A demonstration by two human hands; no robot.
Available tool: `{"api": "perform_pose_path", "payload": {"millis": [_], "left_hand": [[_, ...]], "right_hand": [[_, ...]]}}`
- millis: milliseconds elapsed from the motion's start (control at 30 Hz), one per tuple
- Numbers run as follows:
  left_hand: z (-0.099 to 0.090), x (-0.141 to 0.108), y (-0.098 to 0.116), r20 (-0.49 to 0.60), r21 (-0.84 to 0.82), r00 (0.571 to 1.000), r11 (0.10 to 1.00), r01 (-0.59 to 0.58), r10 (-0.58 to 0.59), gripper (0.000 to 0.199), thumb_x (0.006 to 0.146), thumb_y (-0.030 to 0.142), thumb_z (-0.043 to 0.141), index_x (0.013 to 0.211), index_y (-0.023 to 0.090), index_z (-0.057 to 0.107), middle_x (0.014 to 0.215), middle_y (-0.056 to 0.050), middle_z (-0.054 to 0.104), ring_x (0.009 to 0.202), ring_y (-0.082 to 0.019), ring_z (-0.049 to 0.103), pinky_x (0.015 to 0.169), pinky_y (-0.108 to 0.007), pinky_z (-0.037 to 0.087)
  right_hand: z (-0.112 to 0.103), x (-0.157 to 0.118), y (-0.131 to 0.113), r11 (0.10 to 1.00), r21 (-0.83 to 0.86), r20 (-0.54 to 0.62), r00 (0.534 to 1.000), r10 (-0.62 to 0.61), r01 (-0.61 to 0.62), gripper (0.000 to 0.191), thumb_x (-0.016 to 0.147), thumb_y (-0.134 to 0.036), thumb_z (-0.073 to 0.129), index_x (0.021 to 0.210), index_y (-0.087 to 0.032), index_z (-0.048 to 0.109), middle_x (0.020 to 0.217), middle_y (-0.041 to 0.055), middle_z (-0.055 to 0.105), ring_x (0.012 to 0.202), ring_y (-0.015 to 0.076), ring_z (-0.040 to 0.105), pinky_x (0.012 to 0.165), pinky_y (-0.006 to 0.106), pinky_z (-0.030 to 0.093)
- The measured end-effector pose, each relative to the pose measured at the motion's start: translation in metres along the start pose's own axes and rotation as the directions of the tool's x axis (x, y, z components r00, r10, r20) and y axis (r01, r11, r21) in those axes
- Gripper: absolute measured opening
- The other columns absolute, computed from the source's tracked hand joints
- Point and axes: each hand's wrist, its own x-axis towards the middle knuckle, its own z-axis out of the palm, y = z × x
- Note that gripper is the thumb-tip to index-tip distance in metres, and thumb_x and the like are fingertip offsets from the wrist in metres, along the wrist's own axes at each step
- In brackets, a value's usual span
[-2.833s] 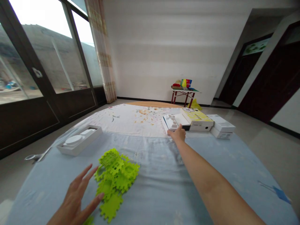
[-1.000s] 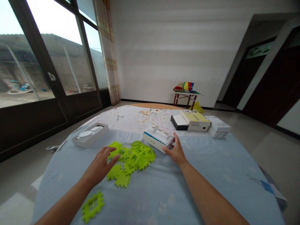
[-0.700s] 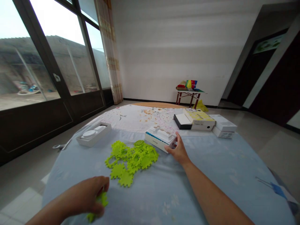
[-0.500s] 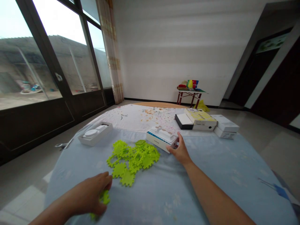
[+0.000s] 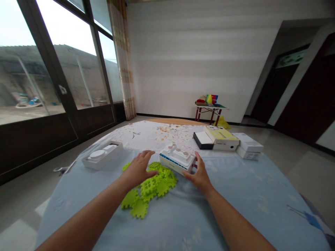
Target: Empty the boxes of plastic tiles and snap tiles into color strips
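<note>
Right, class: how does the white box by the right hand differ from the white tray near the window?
The white box has a blue stripe along its side; the white tray is plain. The box lies against the green foam pieces with the right hand touching it; the tray lies apart, untouched. Both rest on the blue cloth.

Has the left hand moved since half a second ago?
Yes. The left hand went forward from the near edge of the table and now lies over the green puzzle pieces, close to the white box.
</note>
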Motion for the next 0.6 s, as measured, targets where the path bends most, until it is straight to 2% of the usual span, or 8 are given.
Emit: {"api": "perform_pose_path", "payload": {"millis": [33, 100, 200, 300, 367, 467, 600], "left_hand": [[0.002, 0.011, 0.000, -0.015, 0.032, 1.000, 0.999, -0.014, 0.014, 0.072, 0.069, 0.042, 0.059, 0.133, 0.019, 0.034, 0.139, -0.014, 0.036, 0.125, -0.028, 0.035, 0.102, -0.044, 0.029], [0.005, 0.030, 0.002, 0.026, 0.086, 0.997, 0.994, -0.069, 0.067, 0.084, 0.066, 0.036, 0.064, 0.138, 0.021, 0.025, 0.146, -0.011, 0.028, 0.132, -0.028, 0.025, 0.105, -0.045, 0.026], [0.007, 0.054, 0.005, 0.173, 0.143, 0.978, 0.979, -0.145, 0.120, 0.101, 0.057, 0.029, 0.070, 0.141, 0.024, 0.016, 0.150, -0.008, 0.017, 0.136, -0.028, 0.012, 0.106, -0.049, 0.022], [0.007, 0.073, 0.006, 0.290, 0.169, 0.949, 0.969, -0.181, 0.127, 0.106, 0.054, 0.030, 0.072, 0.141, 0.025, 0.014, 0.151, -0.009, 0.013, 0.136, -0.030, 0.008, 0.104, -0.054, 0.022], [0.008, 0.082, 0.005, 0.347, 0.171, 0.929, 0.966, -0.196, 0.127, 0.107, 0.052, 0.034, 0.073, 0.141, 0.026, 0.015, 0.150, -0.010, 0.017, 0.135, -0.032, 0.011, 0.102, -0.055, 0.024], [0.008, 0.089, 0.001, 0.387, 0.160, 0.911, 0.963, -0.218, 0.142, 0.109, 0.047, 0.039, 0.075, 0.140, 0.025, 0.020, 0.143, -0.012, 0.033, 0.128, -0.033, 0.027, 0.099, -0.052, 0.030], [0.000, 0.080, -0.005, 0.299, 0.117, 0.936, 0.966, -0.229, 0.186, 0.108, 0.045, 0.046, 0.075, 0.138, 0.022, 0.027, 0.133, -0.012, 0.042, 0.119, -0.032, 0.037, 0.097, -0.046, 0.034]], "right_hand": [[-0.001, 0.000, -0.003, 1.000, -0.001, 0.015, 1.000, -0.005, 0.005, 0.098, 0.060, -0.037, 0.071, 0.140, -0.025, 0.016, 0.134, 0.0135, 0.035, 0.121, 0.0302, 0.039, 0.094, 0.050, 0.041], [-0.003, 0.000, -0.010, 1.000, 0.009, 0.046, 0.999, -0.011, 0.011, 0.098, 0.060, -0.035, 0.072, 0.140, -0.026, 0.015, 0.134, 0.0121, 0.035, 0.123, 0.0299, 0.036, 0.096, 0.049, 0.040], [-0.005, 0.000, -0.015, 0.999, 0.038, 0.084, 0.996, -0.022, 0.018, 0.098, 0.060, -0.033, 0.072, 0.140, -0.027, 0.015, 0.137, 0.0114, 0.032, 0.124, 0.0286, 0.036, 0.098, 0.049, 0.039], [-0.009, 0.002, -0.019, 0.996, 0.085, 0.124, 0.992, -0.030, 0.020, 0.099, 0.060, -0.030, 0.072, 0.140, -0.026, 0.015, 0.138, 0.0113, 0.029, 0.125, 0.0277, 0.035, 0.099, 0.047, 0.038], [-0.012, 0.004, -0.022, 0.993, 0.114, 0.152, 0.987, -0.044, 0.027, 0.099, 0.060, -0.029, 0.072, 0.140, -0.025, 0.015, 0.139, 0.0114, 0.028, 0.126, 0.0277, 0.033, 0.099, 0.046, 0.038], [-0.015, 0.006, -0.030, 0.991, 0.127, 0.182, 0.981, -0.062, 0.039, 0.100, 0.060, -0.029, 0.072, 0.140, -0.024, 0.014, 0.140, 0.0116, 0.027, 0.127, 0.0279, 0.032, 0.099, 0.045, 0.039], [-0.017, 0.007, -0.039, 0.993, 0.090, 0.186, 0.978, -0.095, 0.080, 0.101, 0.060, -0.030, 0.073, 0.141, -0.022, 0.012, 0.140, 0.0127, 0.027, 0.127, 0.0289, 0.032, 0.100, 0.046, 0.038]]}}
